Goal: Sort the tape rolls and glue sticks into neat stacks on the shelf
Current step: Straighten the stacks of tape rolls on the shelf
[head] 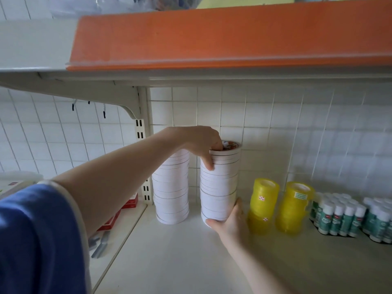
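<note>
Two tall stacks of white tape rolls stand at the back of the shelf. My left hand grips the top rolls of the right white stack, fingers inside the top roll's core and thumb on its side. My right hand holds the bottom of that stack, thumb in front and fingers round its right side. The left white stack stands free just behind my left wrist. To the right are two shorter stacks of yellow tape rolls, then upright glue sticks with white caps in rows.
An orange-edged upper shelf hangs low overhead. The tiled wall closes the back. Red boxes and grey metal tools lie on the neighbouring shelf to the left, past the slotted upright.
</note>
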